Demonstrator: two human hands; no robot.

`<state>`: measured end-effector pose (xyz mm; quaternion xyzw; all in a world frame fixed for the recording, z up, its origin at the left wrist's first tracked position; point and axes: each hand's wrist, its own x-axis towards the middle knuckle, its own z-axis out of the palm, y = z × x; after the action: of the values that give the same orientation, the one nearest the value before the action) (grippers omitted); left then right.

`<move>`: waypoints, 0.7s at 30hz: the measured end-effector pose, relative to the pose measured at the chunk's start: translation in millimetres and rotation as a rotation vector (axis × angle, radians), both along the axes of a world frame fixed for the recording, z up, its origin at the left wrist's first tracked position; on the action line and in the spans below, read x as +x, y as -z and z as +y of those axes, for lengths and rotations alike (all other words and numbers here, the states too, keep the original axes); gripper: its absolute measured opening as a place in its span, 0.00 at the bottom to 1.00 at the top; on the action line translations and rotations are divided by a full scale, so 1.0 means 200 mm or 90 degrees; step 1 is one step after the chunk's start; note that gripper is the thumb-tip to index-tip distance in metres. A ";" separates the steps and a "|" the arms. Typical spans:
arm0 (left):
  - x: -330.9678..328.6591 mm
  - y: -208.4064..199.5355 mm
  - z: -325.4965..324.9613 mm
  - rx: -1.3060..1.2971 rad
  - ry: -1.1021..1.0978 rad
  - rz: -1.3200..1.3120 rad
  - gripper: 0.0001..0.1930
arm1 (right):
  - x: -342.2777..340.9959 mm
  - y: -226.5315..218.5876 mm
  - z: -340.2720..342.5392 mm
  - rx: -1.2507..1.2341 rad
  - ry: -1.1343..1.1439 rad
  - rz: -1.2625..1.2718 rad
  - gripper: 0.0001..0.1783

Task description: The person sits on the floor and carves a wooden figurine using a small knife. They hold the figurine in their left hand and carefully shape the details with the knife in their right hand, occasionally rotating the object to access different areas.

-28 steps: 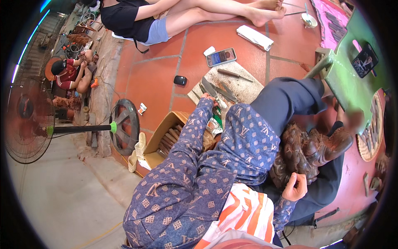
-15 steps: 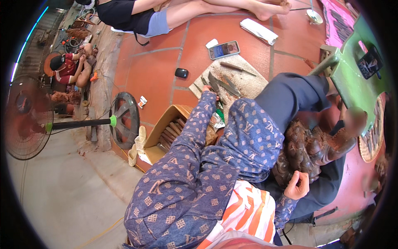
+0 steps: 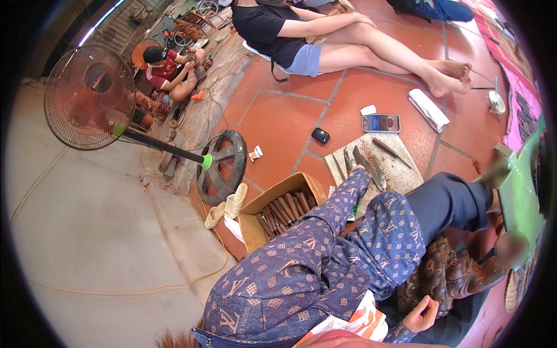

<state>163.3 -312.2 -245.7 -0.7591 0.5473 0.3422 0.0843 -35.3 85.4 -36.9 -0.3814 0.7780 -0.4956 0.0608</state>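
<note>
My left arm reaches forward over a pale woven mat [image 3: 406,184], where several knife-like blades lie. My left hand [image 3: 361,169] is at the near end of a broad dark blade [image 3: 358,155]; its fingers are mostly hidden by the sleeve, so its grip does not show. Beside it lie another blade [image 3: 378,173] and a tool with a wooden handle [image 3: 384,146]. Close to my body, my right hand [image 3: 422,314] has its fingers curled in against the thumb, with nothing visible in them. Just beyond it rests a dark brown wood carving [image 3: 438,272], against my legs.
A cardboard box [image 3: 249,231] of wooden-handled tools stands left of my arm, by cream shoes [image 3: 235,202] and a standing fan [image 3: 223,165]. Beyond the mat lie a phone [image 3: 381,123] and a black object [image 3: 320,136]. A green chair [image 3: 522,191] is at right. Two people sit farther off.
The view has swung left and up, so everything sits lower and farther right. My left hand stays among the blades on the mat; my right hand remains curled beside the carving.
</note>
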 end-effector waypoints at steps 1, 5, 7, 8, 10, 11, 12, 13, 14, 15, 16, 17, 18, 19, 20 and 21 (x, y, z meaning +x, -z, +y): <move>0.00 0.03 0.00 -0.008 -0.007 -0.012 0.28 | -0.01 0.00 0.00 -0.004 -0.006 0.003 0.06; 0.05 0.17 -0.05 0.041 -0.062 -0.004 0.27 | 0.00 -0.02 0.00 -0.009 -0.016 0.009 0.07; 0.34 0.25 -0.03 0.054 -0.147 -0.028 0.21 | 0.00 -0.03 0.01 -0.021 -0.060 -0.045 0.07; 0.20 0.23 -0.03 0.047 -0.176 0.119 0.20 | -0.01 -0.01 0.00 -0.026 -0.038 -0.012 0.07; 0.09 0.11 0.01 0.036 -0.262 0.388 0.18 | -0.02 0.03 0.03 -0.017 -0.015 -0.019 0.07; 0.12 0.05 0.01 0.033 -0.307 0.422 0.18 | -0.02 0.05 0.06 -0.004 -0.020 -0.066 0.07; 0.14 -0.02 -0.02 0.029 -0.350 0.456 0.18 | -0.02 0.04 0.08 0.008 -0.023 -0.114 0.07; 0.17 -0.09 -0.05 0.026 -0.392 0.489 0.17 | 0.00 0.04 0.09 -0.007 -0.024 -0.169 0.06; 0.18 -0.17 -0.06 -0.050 -0.344 0.556 0.16 | 0.02 0.02 0.09 -0.023 -0.018 -0.217 0.05; 0.11 -0.26 -0.07 -0.101 -0.280 0.633 0.14 | 0.02 -0.01 0.10 -0.033 0.012 -0.252 0.05; 0.03 -0.36 -0.09 -0.193 -0.235 0.621 0.10 | 0.04 0.01 0.09 -0.085 0.039 -0.254 0.05; -0.12 -0.55 -0.10 -0.233 -0.136 0.684 0.08 | 0.02 -0.01 0.08 -0.113 0.068 -0.285 0.05; -0.11 -0.62 -0.12 -0.307 -0.026 0.683 0.07 | 0.03 -0.03 0.08 -0.123 0.087 -0.316 0.05; -0.23 -0.71 -0.11 -0.335 -0.018 0.707 0.07 | 0.03 -0.02 0.09 -0.127 0.129 -0.343 0.05; -0.27 -0.80 -0.09 -0.293 0.017 0.711 0.07 | 0.03 -0.07 0.06 -0.171 0.145 -0.352 0.05; -0.34 -0.86 -0.04 -0.321 0.067 0.756 0.07 | 0.02 -0.08 0.07 -0.194 0.179 -0.351 0.05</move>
<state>95.9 -320.9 -73.0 -0.4095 0.6006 0.5603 -0.3971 -30.9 99.5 -21.8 -0.1270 0.6943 -0.6940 0.1421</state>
